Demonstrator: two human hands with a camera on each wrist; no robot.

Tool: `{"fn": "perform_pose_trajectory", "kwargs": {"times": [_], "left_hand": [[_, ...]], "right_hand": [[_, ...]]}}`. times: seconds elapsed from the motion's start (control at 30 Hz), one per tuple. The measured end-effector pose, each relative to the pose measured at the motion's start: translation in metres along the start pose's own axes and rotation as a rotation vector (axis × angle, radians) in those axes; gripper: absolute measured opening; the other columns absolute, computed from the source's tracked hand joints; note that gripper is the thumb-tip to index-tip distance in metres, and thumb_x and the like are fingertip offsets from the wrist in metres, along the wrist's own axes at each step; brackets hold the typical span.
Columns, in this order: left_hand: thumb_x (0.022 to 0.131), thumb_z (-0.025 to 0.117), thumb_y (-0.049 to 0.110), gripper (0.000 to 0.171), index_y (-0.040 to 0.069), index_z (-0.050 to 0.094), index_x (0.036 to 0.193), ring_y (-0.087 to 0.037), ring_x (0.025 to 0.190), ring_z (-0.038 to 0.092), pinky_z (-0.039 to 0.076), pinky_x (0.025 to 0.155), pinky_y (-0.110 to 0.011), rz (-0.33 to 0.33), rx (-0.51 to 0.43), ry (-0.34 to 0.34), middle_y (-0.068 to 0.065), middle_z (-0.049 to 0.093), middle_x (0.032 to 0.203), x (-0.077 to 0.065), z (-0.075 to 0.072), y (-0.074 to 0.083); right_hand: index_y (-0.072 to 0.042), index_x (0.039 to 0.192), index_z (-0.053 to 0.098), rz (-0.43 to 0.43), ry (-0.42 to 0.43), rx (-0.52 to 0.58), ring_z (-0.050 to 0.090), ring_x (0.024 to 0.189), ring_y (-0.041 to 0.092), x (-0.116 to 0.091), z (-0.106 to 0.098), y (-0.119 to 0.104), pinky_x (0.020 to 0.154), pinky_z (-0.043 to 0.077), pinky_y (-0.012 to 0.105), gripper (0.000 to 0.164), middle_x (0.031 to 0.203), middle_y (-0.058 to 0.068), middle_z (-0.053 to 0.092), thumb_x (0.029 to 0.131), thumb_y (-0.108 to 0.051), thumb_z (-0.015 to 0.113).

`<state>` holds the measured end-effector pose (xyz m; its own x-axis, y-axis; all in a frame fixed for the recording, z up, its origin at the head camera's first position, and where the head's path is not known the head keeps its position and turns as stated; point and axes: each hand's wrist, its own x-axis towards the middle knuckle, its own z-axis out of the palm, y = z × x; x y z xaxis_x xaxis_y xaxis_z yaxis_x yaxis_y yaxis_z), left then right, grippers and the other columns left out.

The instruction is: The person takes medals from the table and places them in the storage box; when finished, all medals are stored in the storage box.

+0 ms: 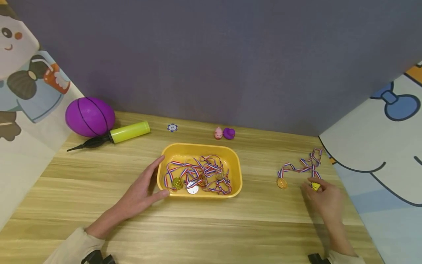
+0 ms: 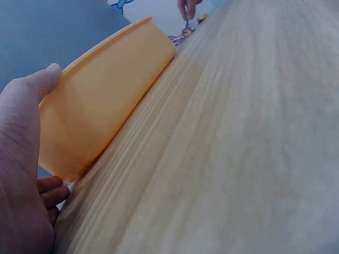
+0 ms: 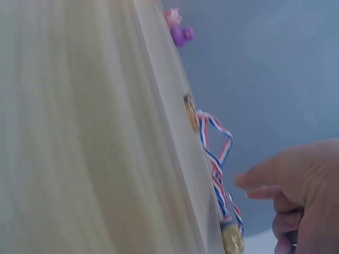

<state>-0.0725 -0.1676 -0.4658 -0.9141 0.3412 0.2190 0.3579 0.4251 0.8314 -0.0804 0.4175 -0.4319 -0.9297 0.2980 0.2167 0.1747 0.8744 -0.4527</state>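
Observation:
My left hand (image 1: 141, 190) rests against the left end of a yellow plastic bin (image 1: 237, 161), its thumb by the near corner and its forefinger stretched along the end. Several medals with red, white and blue ribbons lie tangled inside, among them a gold medal (image 1: 177, 183) and a silver medal (image 1: 192, 187). At the right, my right hand (image 1: 326, 201) hovers over another gold medal (image 3: 233, 239), thumb and forefinger extended and apart from it in the right wrist view. A bronze-coloured medal (image 1: 282, 183) lies left of that hand, with a striped ribbon (image 1: 304, 167) behind.
Along the back stand a pink pig figure (image 1: 218, 133) and a purple duck (image 1: 229, 133), with a poker chip (image 1: 172, 127) farther left. A purple ball (image 1: 89, 116) and a yellow hand pump (image 1: 130, 132) occupy the back left. A grey panel (image 1: 211, 66) rises behind the wooden table (image 1: 211, 234).

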Motion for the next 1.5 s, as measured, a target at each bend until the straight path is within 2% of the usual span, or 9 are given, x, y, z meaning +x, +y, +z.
{"fn": "perform_pose_trajectory", "kwargs": {"times": [0.27,0.5,0.63,0.9,1.07,1.33,1.5], "left_hand": [[0.100,0.085,0.023,0.107,0.026,0.014,0.180,-0.048,0.161,0.035,0.024,0.127,-0.018,0.001,-0.001,-0.002,-0.021,0.026,0.181,0.000,0.000,-0.001],[0.099,0.085,0.021,0.107,0.025,0.014,0.180,-0.048,0.162,0.034,0.024,0.127,-0.017,0.016,-0.008,-0.002,-0.021,0.025,0.181,0.000,0.000,-0.002],[0.100,0.085,0.022,0.107,0.026,0.014,0.180,-0.048,0.162,0.034,0.024,0.126,-0.017,0.013,-0.005,-0.001,-0.021,0.026,0.181,0.000,0.000,-0.002],[0.100,0.084,0.022,0.106,0.026,0.014,0.180,-0.048,0.162,0.034,0.024,0.127,-0.018,0.004,-0.007,-0.005,-0.021,0.025,0.181,0.000,0.000,-0.002],[0.100,0.084,0.024,0.106,0.026,0.014,0.180,-0.048,0.162,0.034,0.025,0.128,-0.021,-0.003,0.005,-0.006,-0.021,0.026,0.181,0.000,0.000,-0.001],[0.101,0.083,0.024,0.105,0.027,0.014,0.180,-0.047,0.162,0.034,0.024,0.127,-0.019,-0.012,0.005,-0.009,-0.020,0.025,0.181,-0.001,-0.001,0.001],[0.100,0.084,0.024,0.106,0.026,0.014,0.180,-0.048,0.162,0.033,0.023,0.127,-0.018,-0.005,0.003,-0.008,-0.021,0.025,0.181,0.000,-0.001,0.001]], "right_hand": [[0.002,0.130,0.077,0.032,-0.062,-0.080,0.038,0.050,0.015,0.005,-0.014,0.018,0.044,0.029,0.032,0.038,0.058,-0.001,0.050,0.098,-0.018,0.081],[0.004,0.136,0.073,0.056,-0.121,-0.118,0.043,0.053,0.019,0.009,-0.016,0.032,0.045,0.033,0.034,0.042,0.060,0.000,0.052,0.099,-0.013,0.077],[0.006,0.137,0.071,0.045,-0.125,-0.122,0.045,0.056,0.021,0.011,-0.016,0.038,0.048,0.035,0.036,0.042,0.061,0.000,0.055,0.099,-0.013,0.077],[0.009,0.133,0.073,-0.006,-0.130,-0.140,0.048,0.054,0.019,0.010,-0.015,0.040,0.046,0.035,0.034,0.042,0.061,0.000,0.060,0.099,-0.015,0.079],[0.007,0.128,0.076,-0.043,-0.078,-0.155,0.051,0.054,0.019,0.010,-0.013,0.035,0.045,0.038,0.034,0.040,0.063,0.003,0.065,0.097,-0.019,0.081],[0.001,0.126,0.080,-0.068,0.076,-0.106,0.039,0.045,0.014,0.009,-0.015,0.015,0.045,0.031,0.031,0.040,0.051,-0.006,0.049,0.097,-0.026,0.083],[-0.001,0.126,0.082,-0.091,0.166,-0.084,0.033,0.045,0.011,0.011,-0.019,-0.001,0.050,0.027,0.031,0.041,0.050,-0.004,0.046,0.095,-0.028,0.082]]}}
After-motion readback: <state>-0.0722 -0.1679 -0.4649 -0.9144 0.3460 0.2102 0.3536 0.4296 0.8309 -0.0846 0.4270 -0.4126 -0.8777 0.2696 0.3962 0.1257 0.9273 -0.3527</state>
